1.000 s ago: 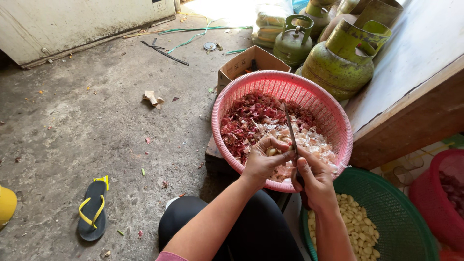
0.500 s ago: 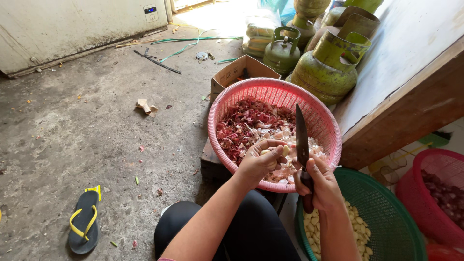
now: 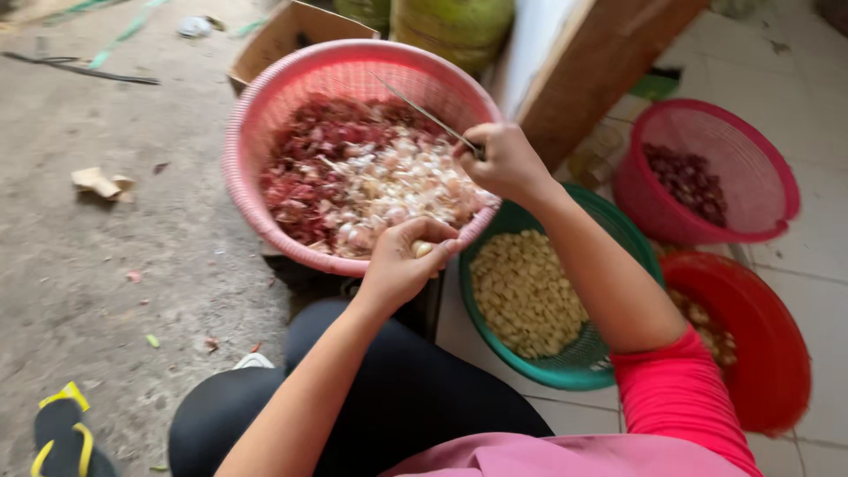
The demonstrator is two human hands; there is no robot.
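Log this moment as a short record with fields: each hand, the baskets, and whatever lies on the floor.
left hand: closed around a small pale clove, over the near rim of the pink basket
right hand: grips a knife, blade pointing up and away over the pink basket
pink basket: holds red and whitish peelings
green basket: holds peeled pale cloves
magenta basket: holds dark red bulbs
red basket: partly hidden by the right arm; contents unclear
floor: cardboard box, black and yellow sandal
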